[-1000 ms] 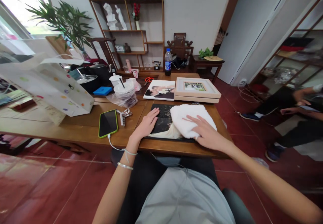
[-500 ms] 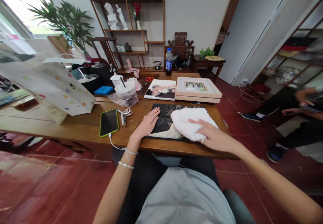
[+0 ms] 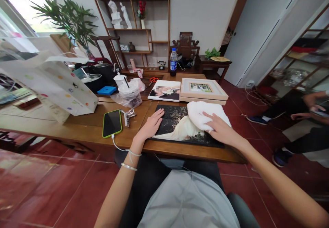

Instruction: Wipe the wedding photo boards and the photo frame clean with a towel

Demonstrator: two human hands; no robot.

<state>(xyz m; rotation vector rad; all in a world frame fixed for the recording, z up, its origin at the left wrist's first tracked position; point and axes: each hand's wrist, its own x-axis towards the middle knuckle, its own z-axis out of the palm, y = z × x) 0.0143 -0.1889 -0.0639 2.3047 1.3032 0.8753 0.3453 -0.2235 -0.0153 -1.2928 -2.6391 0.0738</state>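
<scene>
A dark photo panel (image 3: 172, 125), printed with a pale flowing dress and blossoms, lies flat at the table's front edge. My left hand (image 3: 153, 123) rests on its left edge, fingers stretched out, holding nothing. On the panel's right part is a folded, fluffy white towel (image 3: 216, 113). My right hand (image 3: 218, 128) presses on the towel from the near side and grips it, with one finger extended over the top. The towel hides the panel's upper right corner.
Behind the panel are a white-edged photo print (image 3: 164, 91) and a boxed picture frame (image 3: 204, 90). A charging phone (image 3: 112, 123), a bagged cup (image 3: 128, 92), a paper bag (image 3: 69, 91) and a bottle (image 3: 173, 63) share the table (image 3: 136, 137). Another person's hand (image 3: 315, 106) is at right.
My right hand has slid the towel right and slightly away from me, uncovering more of the printed dress. My left hand stays on the panel's left edge.
</scene>
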